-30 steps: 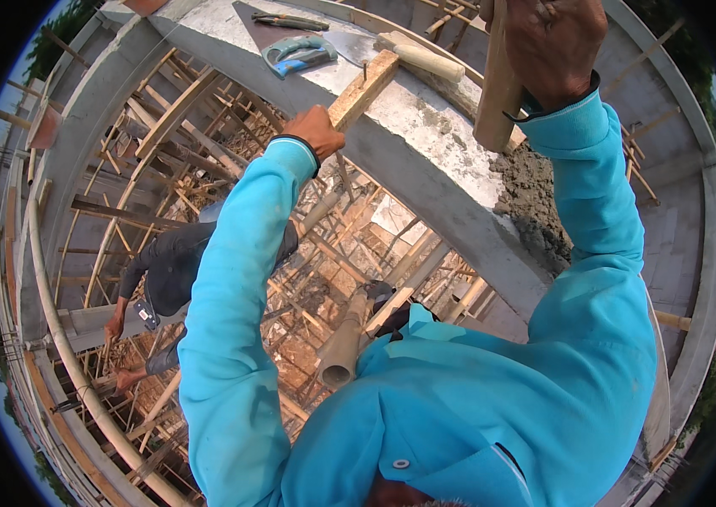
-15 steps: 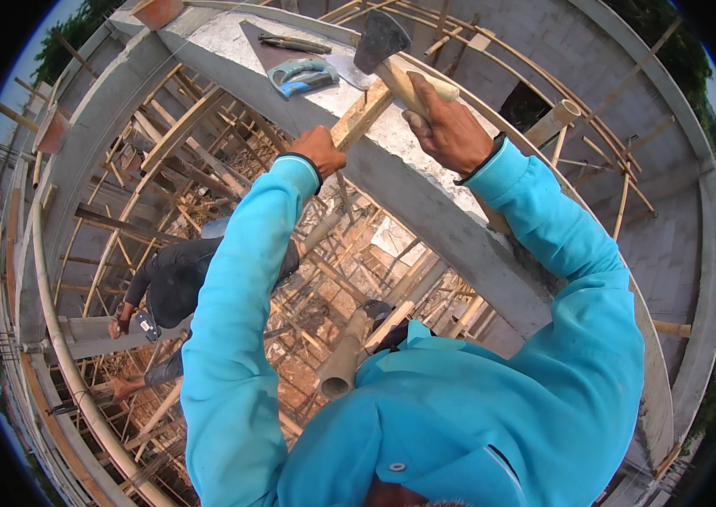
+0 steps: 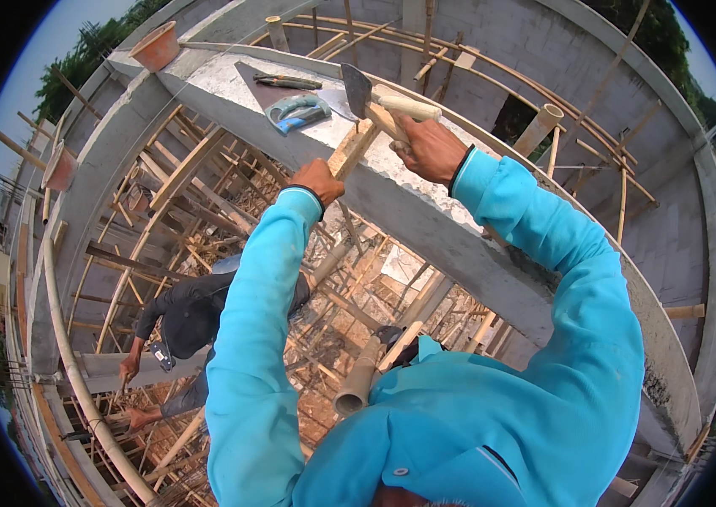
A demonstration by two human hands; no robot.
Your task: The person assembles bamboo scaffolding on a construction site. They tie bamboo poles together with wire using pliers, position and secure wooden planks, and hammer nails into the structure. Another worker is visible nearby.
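Right hand grip closed round trowel; left hand grip clasps wooden piece.

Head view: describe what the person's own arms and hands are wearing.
Both arms are covered by long, bright turquoise sleeves of one smooth-fabric top. The left sleeve ends in a dark-edged cuff at the wrist, as does the right sleeve. The left hand and right hand are bare, without gloves.

Building site — concrete beam, timber scaffolding
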